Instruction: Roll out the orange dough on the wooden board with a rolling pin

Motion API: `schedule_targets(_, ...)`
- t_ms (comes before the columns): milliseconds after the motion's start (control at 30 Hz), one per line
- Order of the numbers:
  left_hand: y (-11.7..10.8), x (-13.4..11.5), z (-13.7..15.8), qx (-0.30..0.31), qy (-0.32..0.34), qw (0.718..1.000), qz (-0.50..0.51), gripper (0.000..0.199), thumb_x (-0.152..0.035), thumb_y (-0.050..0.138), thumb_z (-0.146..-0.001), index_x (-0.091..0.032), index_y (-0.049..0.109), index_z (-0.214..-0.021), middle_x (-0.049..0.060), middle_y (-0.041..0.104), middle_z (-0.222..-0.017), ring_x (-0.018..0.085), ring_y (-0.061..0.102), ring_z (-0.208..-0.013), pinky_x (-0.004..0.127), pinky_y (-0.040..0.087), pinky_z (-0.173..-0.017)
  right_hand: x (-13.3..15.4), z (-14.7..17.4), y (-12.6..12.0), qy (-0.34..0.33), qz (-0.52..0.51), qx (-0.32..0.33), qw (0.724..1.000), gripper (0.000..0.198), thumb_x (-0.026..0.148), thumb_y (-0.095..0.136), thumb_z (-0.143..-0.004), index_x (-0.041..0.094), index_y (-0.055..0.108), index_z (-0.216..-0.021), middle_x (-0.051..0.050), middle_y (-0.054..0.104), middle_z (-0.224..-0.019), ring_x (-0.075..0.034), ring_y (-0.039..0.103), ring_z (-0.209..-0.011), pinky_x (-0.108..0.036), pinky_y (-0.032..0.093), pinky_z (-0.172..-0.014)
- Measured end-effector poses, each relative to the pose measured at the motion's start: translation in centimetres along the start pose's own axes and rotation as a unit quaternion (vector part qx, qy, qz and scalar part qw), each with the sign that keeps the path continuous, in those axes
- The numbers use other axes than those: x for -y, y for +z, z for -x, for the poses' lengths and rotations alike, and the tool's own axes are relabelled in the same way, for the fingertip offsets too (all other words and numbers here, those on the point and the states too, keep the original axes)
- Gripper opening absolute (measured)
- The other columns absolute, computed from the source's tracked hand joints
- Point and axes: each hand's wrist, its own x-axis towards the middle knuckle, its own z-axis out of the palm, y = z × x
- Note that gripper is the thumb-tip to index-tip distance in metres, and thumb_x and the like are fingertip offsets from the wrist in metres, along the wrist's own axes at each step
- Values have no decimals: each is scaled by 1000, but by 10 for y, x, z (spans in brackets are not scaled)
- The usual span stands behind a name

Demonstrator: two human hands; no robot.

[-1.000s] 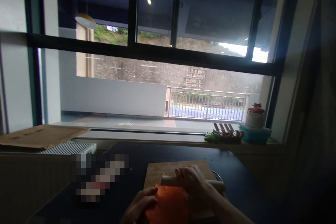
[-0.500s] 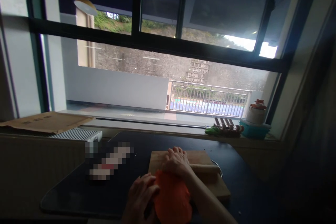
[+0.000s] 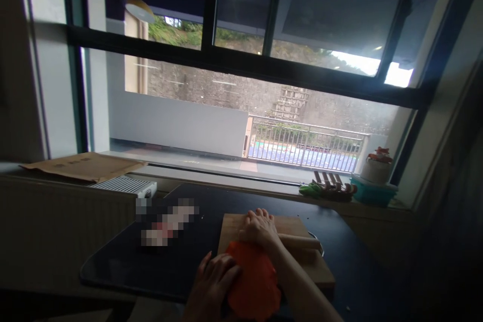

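Observation:
A flattened orange sheet of dough (image 3: 254, 284) with an uneven edge lies at the near side of a wooden board (image 3: 232, 226), partly over it. My left hand (image 3: 217, 276) is at the sheet's left edge, fingers curled and thumb on top; the undersides of the fingers are hidden. Just beyond the sheet, my right hand (image 3: 261, 226) rests over the left end of a wooden rolling pin (image 3: 300, 241), its fingertips bent toward the board's far edge. My right wrist and forearm cover part of the pin and board.
The board is on a dark table (image 3: 151, 271). A blurred-out item (image 3: 169, 224) lies left of it. Brown paper (image 3: 86, 166) rests on a radiator (image 3: 128, 186). Along the sill are a green item (image 3: 311, 189), brown pieces (image 3: 330, 183) and a teal box (image 3: 373, 190).
The whole view has shifted slightly, so the scene sits further right. Both hands keep nearly the same places on the sheet and the rolling pin.

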Motion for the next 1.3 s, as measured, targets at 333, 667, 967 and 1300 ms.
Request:
schedule_targets(333, 13, 2, 3, -42, -2, 999, -2, 46, -43, 60, -71, -24, 56, -113, 8, 68, -112, 26, 61, -109, 46, 32, -106, 2, 58, 18, -46, -21, -72, 996, 42, 37, 29, -98, 28, 60, -125, -6, 48, -143, -27, 32, -137, -48, 22, -110)
schedule_targets(667, 17, 7, 5, -72, 5, 997, -19, 40, -53, 51, -77, -26, 58, -105, 7, 70, -105, 25, 65, -99, 42, 40, -100, 2, 7, 1, -10, -9, -39, 999, 40, 35, 33, -95, 24, 67, -114, -11, 55, -133, -29, 38, -132, -49, 29, -105)
schedule_targets(967, 19, 16, 5, -76, 56, 995, -39, 44, -53, 60, -73, -25, 59, -107, 7, 71, -106, 24, 66, -97, 39, 43, -98, 6, 57, 17, -42, -19, -103, 994, 48, 39, 26, -99, 24, 52, -136, -7, 34, -153, -25, 24, -142, -46, 20, -113)
schedule_targets(1300, 26, 11, 10, -73, 12, 997, -15, 36, -40, 52, -73, -26, 56, -106, 6, 70, -106, 24, 64, -100, 44, 34, -101, -3, 2, 4, -12, -15, -23, 1000, 50, 38, 33, -96, 19, 49, -139, -12, 35, -151, -29, 27, -140, -51, 20, -112)
